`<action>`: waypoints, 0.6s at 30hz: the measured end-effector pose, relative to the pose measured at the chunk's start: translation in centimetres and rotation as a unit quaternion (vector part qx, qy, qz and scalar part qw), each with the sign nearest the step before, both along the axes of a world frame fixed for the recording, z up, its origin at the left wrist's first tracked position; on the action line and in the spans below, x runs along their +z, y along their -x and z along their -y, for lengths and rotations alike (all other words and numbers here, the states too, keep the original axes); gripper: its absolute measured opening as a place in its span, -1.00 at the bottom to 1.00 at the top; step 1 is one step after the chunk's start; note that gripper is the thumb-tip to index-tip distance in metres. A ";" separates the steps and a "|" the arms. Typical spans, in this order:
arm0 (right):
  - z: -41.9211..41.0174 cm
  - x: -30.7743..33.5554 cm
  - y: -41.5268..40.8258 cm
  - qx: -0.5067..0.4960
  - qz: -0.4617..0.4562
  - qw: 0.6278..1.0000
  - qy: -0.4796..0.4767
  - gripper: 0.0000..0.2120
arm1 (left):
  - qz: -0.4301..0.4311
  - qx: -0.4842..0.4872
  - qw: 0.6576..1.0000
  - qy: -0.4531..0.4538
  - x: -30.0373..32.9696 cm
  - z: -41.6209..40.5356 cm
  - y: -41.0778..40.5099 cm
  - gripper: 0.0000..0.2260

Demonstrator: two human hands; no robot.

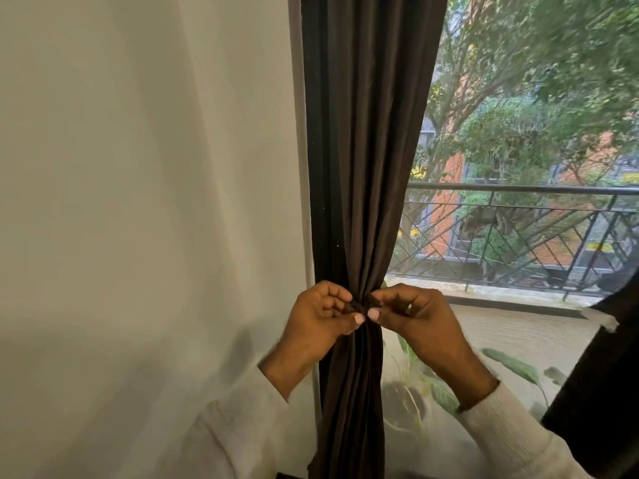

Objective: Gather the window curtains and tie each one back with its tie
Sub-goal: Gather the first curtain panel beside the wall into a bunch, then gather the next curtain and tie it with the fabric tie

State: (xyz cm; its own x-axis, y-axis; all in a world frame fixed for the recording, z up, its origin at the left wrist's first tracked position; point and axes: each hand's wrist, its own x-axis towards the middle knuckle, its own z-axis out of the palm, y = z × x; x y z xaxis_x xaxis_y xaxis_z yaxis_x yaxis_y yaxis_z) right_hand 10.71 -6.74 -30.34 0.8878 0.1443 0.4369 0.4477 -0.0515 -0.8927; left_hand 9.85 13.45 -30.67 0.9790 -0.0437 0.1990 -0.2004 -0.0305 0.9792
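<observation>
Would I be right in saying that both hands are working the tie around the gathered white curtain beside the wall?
Not quite: the head view shows the left hand and right hand working the tie around a dark brown curtain, not white.

A plain off-white wall (138, 167) is occupying the left side. A dark metal balcony railing (518, 229) with diagonal bars is standing outside the glass, with green leafy trees (553, 81) and an orange-red brick building (446, 216) showing beyond it.

daylight from window (518, 167) at right, soft shadows on wall (138, 202), blurred foliage, edges bowed
</observation>
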 end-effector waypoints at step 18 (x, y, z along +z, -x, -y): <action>0.6 1.3 -2.6 -0.153 0.076 0.985 0.031 -0.57 | -0.010 0.027 0.998 -0.048 -2.1 -2.5 1.2 -0.72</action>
